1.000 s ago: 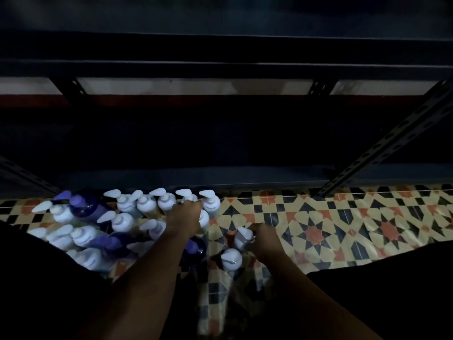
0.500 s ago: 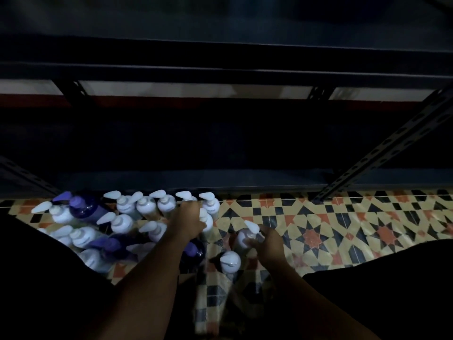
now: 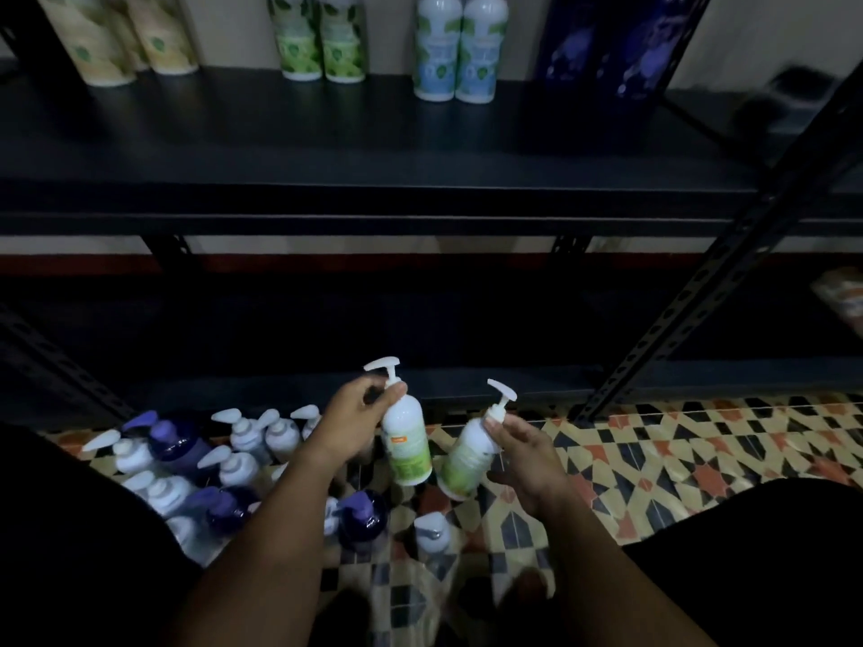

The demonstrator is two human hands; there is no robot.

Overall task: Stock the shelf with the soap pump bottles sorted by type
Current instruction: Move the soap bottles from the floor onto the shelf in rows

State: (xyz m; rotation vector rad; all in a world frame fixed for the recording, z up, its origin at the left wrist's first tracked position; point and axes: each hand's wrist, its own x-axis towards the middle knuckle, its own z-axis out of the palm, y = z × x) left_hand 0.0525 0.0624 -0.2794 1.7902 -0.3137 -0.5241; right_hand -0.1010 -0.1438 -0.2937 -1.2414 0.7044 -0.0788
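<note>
Green-labelled white bottles fill both grips; your left hand pinches one bottle at its pump neck, your right hand closes on the second bottle likewise, so both hang clear above the floor cluster; matching green pairs already stand on the shelf, likely where these belong.

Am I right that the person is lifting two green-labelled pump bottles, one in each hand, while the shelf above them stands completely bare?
Not quite. The left hand and the right hand do each hold a green-labelled pump bottle, but the shelf is not bare: the head view shows cream, green, blue and dark blue bottles at its back.
</note>
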